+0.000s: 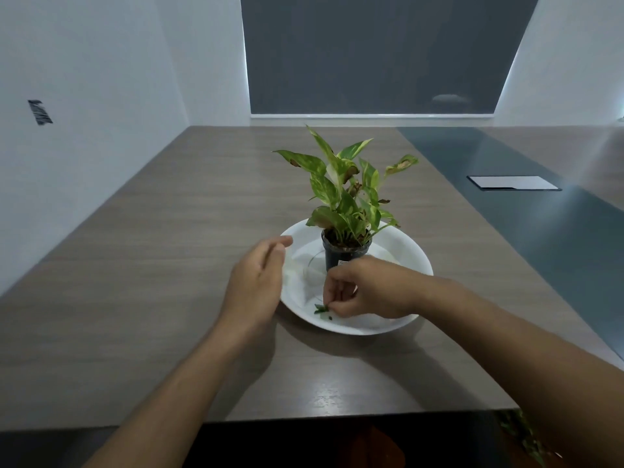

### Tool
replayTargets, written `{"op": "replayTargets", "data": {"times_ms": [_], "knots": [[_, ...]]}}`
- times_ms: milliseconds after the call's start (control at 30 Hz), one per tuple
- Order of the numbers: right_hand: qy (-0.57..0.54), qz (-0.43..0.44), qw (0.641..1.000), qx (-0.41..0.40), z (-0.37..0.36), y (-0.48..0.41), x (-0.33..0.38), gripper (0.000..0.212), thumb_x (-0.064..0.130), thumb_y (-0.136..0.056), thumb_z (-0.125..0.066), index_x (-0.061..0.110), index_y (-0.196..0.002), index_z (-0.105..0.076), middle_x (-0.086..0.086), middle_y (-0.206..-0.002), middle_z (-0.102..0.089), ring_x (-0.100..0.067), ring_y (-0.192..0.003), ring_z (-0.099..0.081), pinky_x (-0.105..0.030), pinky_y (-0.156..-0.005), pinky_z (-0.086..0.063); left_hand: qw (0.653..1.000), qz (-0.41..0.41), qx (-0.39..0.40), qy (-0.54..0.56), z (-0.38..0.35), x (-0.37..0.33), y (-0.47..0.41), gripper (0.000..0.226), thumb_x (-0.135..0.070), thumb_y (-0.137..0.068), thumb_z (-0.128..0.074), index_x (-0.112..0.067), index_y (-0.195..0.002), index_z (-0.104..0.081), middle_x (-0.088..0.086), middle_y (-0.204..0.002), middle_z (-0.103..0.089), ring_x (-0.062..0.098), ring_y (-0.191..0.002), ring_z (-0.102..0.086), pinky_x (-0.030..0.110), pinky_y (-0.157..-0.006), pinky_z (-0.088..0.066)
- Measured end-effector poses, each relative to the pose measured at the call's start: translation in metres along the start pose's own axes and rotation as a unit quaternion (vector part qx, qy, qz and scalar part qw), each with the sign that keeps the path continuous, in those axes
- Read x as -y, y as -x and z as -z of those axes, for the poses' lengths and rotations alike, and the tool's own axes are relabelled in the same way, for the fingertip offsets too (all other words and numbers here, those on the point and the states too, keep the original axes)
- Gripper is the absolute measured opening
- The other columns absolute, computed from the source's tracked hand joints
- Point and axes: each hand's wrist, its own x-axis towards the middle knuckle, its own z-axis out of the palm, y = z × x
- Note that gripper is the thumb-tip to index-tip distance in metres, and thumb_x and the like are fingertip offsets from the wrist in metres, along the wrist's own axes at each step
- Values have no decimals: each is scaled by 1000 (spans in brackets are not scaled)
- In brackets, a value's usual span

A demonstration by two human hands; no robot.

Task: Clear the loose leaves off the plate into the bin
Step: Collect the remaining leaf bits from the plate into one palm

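Right hand (363, 288): centre of the frame, fingers curled downward, tips pinched on a small green leaf scrap (320, 309) at the near-left part of the plate (405, 251). Left hand (258, 282): left of centre, open and loose, fingers extended, set against the plate's left rim, holding nothing. Plate: white, round, shallow, resting on the bench (169, 248); one further dark green fragment (330, 318) lies just below the pinched scrap. Pot (344, 253): black, upright, standing on the far half of the plate just behind the right hand, carrying a variegated green-and-cream plant (341, 187) with several browned leaf edges. Bench: grey-brown wood grain. Flat white rectangular panel (513, 183): set in a darker strip at the right of the frame.
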Motion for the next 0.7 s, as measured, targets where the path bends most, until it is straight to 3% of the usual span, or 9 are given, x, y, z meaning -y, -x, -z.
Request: {"op": "replayTargets", "data": {"times_ms": [33, 67, 133, 233, 300, 433, 533, 600, 700], "knots": [[-23, 5, 1000, -22, 6, -1, 5, 7, 23, -93, -80, 25, -99, -79, 12, -91, -80, -3, -83, -73, -25, -81, -61, 989, 70, -14, 129, -2, -6, 1, 35, -28, -108, -46, -26, -122, -77, -12, -126, -79, -1, -123, -68, 26, -108, -49], [-46, 14, 998, -46, 12, -2, 11, 6, 21, -93, -81, 24, -99, -78, 12, -90, -80, -3, -81, -73, -22, -79, -60, 956, 133, -22, 261, -4, -11, 0, 37, -26, -108, -44, -21, -119, -78, -6, -123, -81, 5, -123, -70, 29, -112, -49], [-85, 33, 992, -91, 25, -7, 27, 6, 20, -94, -82, 22, -98, -78, 13, -87, -80, 0, -76, -72, -15, -71, -57, 854, 218, -29, 471, -7, -20, 0, 44, -24, -108, -37, -7, -127, -73, 9, -128, -79, 20, -129, -69, 37, -120, -45], [-93, 68, 988, -98, 39, -18, 54, 6, 17, -96, -82, 16, -101, -78, 16, -77, -75, 8, -60, -66, -7, -57, -49, 723, 293, -14, 625, -12, -26, 5, 52, -26, -111, -30, 5, -134, -66, 24, -133, -73, 34, -132, -66, 44, -122, -44], [-53, 79, 993, -71, 43, -23, 67, 9, 19, -97, -82, 17, -106, -80, 11, -85, -79, 9, -61, -68, -6, -54, -48, 673, 311, 15, 671, -16, -32, 9, 56, -26, -112, -27, 11, -130, -64, 32, -127, -72, 40, -120, -71, 45, -113, -51], [44, 84, 995, -36, 45, -29, 80, 15, 27, -101, -77, 29, -114, -85, 10, -93, -82, 2, -62, -68, -10, -57, -47, 630, 307, 28, 713, -17, -35, 8, 52, -20, -112, -29, 15, -105, -67, 32, -90, -77, 37, -69, -80, 37, -65, -67], [45, 85, 994, -45, 48, -27, 80, 19, 30, -105, -71, 31, -121, -83, 10, -102, -82, -6, -76, -75, -28, -71, -61, 625, 307, 20, 718, -15, -32, 5, 58, -16, -112, -31, 17, -92, -73, 31, -83, -76, 35, -58, -77, 36, -55, -65], [31, 83, 994, -58, 50, -23, 76, 18, 31, -107, -69, 32, -120, -82, 12, -99, -82, -8, -83, -78, -35, -77, -66, 637, 304, 19, 708, -15, -28, 2, 57, -18, -112, -30, 16, -101, -74, 33, -95, -78, 39, -70, -82, 40, -65, -67], [-18, 65, 994, -85, 47, -14, 64, 11, 40, -104, -71, 34, -102, -80, 13, -80, -79, -6, -68, -76, -32, -65, -66, 648, 298, 30, 701, -12, -19, -2, 56, -22, -114, -25, 12, -126, -68, 30, -128, -74, 41, -116, -77, 44, -98, -64]]}}
